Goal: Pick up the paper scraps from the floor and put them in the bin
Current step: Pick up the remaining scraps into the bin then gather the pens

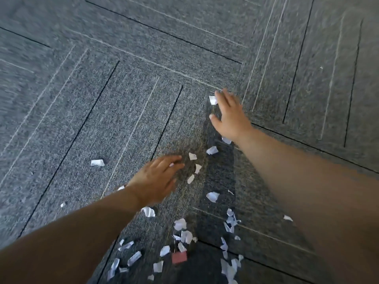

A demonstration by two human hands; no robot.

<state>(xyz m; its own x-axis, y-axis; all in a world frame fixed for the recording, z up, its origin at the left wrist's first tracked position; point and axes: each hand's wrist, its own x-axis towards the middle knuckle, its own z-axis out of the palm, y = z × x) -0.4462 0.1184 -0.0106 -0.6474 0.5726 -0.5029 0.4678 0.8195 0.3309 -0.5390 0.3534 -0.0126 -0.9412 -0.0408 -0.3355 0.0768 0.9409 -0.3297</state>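
Observation:
Several white paper scraps lie scattered on the grey carpet, most thickly near the bottom middle (183, 235). My right hand (229, 115) reaches far forward with fingers spread, its fingertips beside the farthest scrap (212, 100). My left hand (158, 178) hovers low over the carpet, fingers relaxed and extended, close to three small scraps (192, 156) just to its right. Another scrap (97, 162) lies alone to the left. Neither hand holds anything that I can see. No bin is in view.
A small pink rectangular piece (179, 257) lies among the scraps near the bottom. The floor is grey carpet tile (82, 58) with dark and pale lines. The picture is blurred by motion.

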